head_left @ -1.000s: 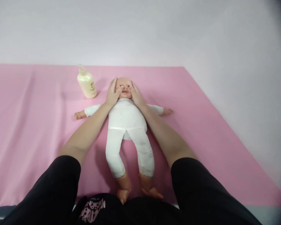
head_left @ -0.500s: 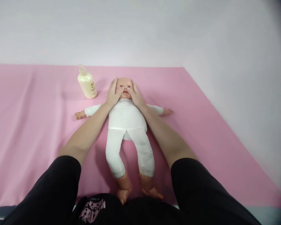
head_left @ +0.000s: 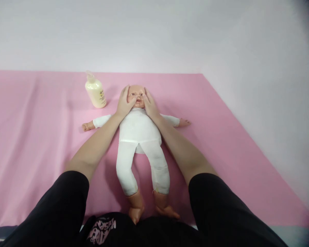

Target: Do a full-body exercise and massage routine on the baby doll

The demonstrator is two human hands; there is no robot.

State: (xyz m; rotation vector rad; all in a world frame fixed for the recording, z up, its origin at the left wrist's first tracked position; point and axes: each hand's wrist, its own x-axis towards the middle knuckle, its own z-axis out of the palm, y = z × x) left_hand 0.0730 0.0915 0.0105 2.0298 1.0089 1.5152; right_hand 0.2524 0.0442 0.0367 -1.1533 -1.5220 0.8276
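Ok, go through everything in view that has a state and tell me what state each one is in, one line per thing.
Baby doll: lying face up on its back, arms spread, dressed in white.
Left hand: open, cupping one side of the doll's head.
Right hand: open, cupping the other side of the doll's head.
Lotion pump bottle: upright, untouched, beside the doll's head.
Pink sheet: spread flat, slightly creased.

surface: pink sheet (head_left: 41, 144) | on it: doll (head_left: 140, 137) lying face-up, lotion bottle (head_left: 95, 91) upright near head
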